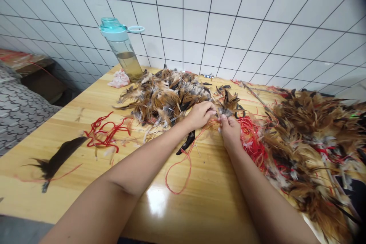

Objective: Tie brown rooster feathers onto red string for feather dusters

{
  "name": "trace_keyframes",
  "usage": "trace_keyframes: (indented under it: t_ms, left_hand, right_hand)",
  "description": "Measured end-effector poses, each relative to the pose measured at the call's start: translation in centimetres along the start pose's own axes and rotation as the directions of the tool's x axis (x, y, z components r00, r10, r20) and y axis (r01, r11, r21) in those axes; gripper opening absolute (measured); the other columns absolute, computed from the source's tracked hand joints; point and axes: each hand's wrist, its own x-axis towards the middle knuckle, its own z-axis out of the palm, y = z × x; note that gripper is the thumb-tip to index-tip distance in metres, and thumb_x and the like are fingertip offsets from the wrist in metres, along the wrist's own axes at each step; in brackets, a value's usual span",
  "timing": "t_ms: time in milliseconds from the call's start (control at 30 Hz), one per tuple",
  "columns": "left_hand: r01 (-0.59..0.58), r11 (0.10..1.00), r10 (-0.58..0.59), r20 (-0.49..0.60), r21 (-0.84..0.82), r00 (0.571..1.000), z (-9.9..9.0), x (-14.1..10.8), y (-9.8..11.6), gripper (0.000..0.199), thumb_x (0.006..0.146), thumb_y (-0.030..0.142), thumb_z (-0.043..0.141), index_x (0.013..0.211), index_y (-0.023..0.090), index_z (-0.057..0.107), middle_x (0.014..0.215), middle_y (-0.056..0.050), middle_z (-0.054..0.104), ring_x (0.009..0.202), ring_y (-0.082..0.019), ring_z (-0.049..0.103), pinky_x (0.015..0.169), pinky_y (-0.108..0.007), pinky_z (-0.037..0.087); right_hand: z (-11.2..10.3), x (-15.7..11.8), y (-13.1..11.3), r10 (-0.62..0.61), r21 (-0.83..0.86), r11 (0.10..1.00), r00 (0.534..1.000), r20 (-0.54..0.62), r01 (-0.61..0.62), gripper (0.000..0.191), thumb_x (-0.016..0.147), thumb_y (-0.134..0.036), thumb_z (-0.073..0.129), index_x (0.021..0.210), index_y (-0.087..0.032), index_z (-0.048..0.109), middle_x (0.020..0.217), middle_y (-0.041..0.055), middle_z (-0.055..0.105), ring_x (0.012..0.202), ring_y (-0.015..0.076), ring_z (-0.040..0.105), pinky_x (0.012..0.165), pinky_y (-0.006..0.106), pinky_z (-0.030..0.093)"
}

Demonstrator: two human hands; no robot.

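My right hand (231, 129) pinches the base of a small bunch of brown feathers (228, 101), whose tips point away from me. Close beside it, my left hand (201, 114) is closed, thumb and fingers pressed together; what it grips is too small to make out. A red string (191, 167) runs from near the hands and loops on the table. Behind my left hand spreads a large pile of loose brown and grey feathers (162, 97). A black feather (187, 143) lies under my left wrist. Tangled red strings (253, 141) lie to the right of my right hand.
Tied feather bundles (311, 122) cover the right side of the wooden table (114, 190). A water bottle (122, 49) and crumpled tissue (118, 79) stand at the back left. Red string pieces (105, 131) and a long black feather (64, 156) lie left. A tiled wall (197, 23) borders the back.
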Motion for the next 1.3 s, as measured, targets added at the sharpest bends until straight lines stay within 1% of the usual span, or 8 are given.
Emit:
trace_keyframes:
  t_ms: [200,300,367,533,667,900,1067,1300]
  left_hand:
    - [0.035,0.998,-0.034,0.016,-0.043,0.999,-0.48,-0.1,0.4,0.011,0.086,0.023,0.05,0.083,0.015,0.057,0.075,-0.001,0.06,0.068,-0.011,0.05,0.067,-0.024,0.04]
    - [0.066,0.996,-0.064,0.025,-0.061,0.998,-0.52,-0.13,0.51,0.011,0.087,0.025,0.05,0.084,0.016,0.056,0.073,0.001,0.059,0.063,-0.01,0.048,0.064,-0.023,0.039]
    - [0.05,0.998,-0.049,0.021,-0.047,0.999,-0.43,-0.12,0.39,0.01,0.087,0.024,0.051,0.084,0.016,0.055,0.073,0.001,0.059,0.064,-0.01,0.048,0.065,-0.023,0.039]
    - [-0.045,0.999,0.045,-0.007,0.019,0.999,-0.15,-0.1,-0.1,0.007,0.087,0.021,0.051,0.082,0.017,0.054,0.077,-0.002,0.06,0.071,-0.012,0.052,0.071,-0.024,0.041]
    - [-0.04,0.999,0.04,-0.003,0.011,0.999,-0.21,-0.08,0.01,0.007,0.087,0.019,0.051,0.081,0.017,0.054,0.077,-0.001,0.06,0.071,-0.012,0.053,0.071,-0.024,0.041]
    - [0.033,0.998,-0.033,0.003,-0.052,0.999,-0.36,-0.02,0.25,0.007,0.086,0.02,0.052,0.08,0.016,0.055,0.073,0.001,0.059,0.066,-0.01,0.05,0.065,-0.022,0.039]
    - [-0.015,1.0,0.015,0.006,0.014,1.0,-0.11,-0.09,0.08,0.006,0.085,0.019,0.053,0.081,0.016,0.055,0.074,0.0,0.059,0.068,-0.011,0.052,0.067,-0.024,0.04]
    - [-0.055,0.995,0.055,-0.002,0.079,0.998,0.46,-0.18,0.1,0.004,0.085,0.017,0.054,0.081,0.016,0.055,0.079,-0.003,0.062,0.073,-0.013,0.055,0.071,-0.025,0.043]
  right_hand:
    - [-0.07,-0.01,0.13,0.013,-0.031,0.999,1.0,-0.009,-0.014,0.042,0.079,-0.06,0.055,0.069,-0.019,0.062,0.052,-0.003,0.051,0.049,0.0126,0.044,0.049,0.026,0.037]
    - [-0.07,0.08,0.43,0.007,-0.067,0.998,1.0,0.006,-0.007,0.045,0.08,-0.061,0.053,0.071,-0.018,0.063,0.051,-0.0024,0.051,0.05,0.0132,0.045,0.051,0.027,0.038]
    - [-0.06,0.16,0.63,-0.002,-0.092,0.996,1.0,0.019,0.004,0.046,0.08,-0.061,0.053,0.071,-0.017,0.065,0.05,-0.002,0.052,0.05,0.0136,0.046,0.052,0.027,0.038]
    - [-0.12,0.23,0.57,-0.037,-0.13,0.99,0.998,0.052,0.044,0.046,0.08,-0.059,0.053,0.073,-0.016,0.068,0.051,-0.0011,0.053,0.053,0.0144,0.048,0.054,0.027,0.038]
    - [-0.17,0.17,0.35,-0.053,-0.143,0.988,0.996,0.069,0.063,0.043,0.081,-0.057,0.053,0.073,-0.017,0.068,0.052,-0.0011,0.054,0.055,0.015,0.049,0.055,0.027,0.038]
    - [-0.05,0.31,0.71,-0.058,-0.12,0.991,0.996,0.072,0.066,0.042,0.082,-0.056,0.052,0.073,-0.018,0.067,0.053,-0.0006,0.054,0.057,0.0152,0.05,0.055,0.027,0.039]
    - [-0.07,0.39,0.8,-0.061,-0.11,0.991,0.994,0.087,0.071,0.04,0.082,-0.054,0.053,0.073,-0.018,0.067,0.054,-0.0008,0.054,0.057,0.015,0.05,0.055,0.026,0.039]
    - [0.0,0.45,0.42,-0.08,-0.031,0.996,0.982,0.171,0.086,0.032,0.077,-0.05,0.061,0.073,-0.019,0.065,0.06,-0.0007,0.057,0.065,0.0155,0.054,0.058,0.026,0.042]
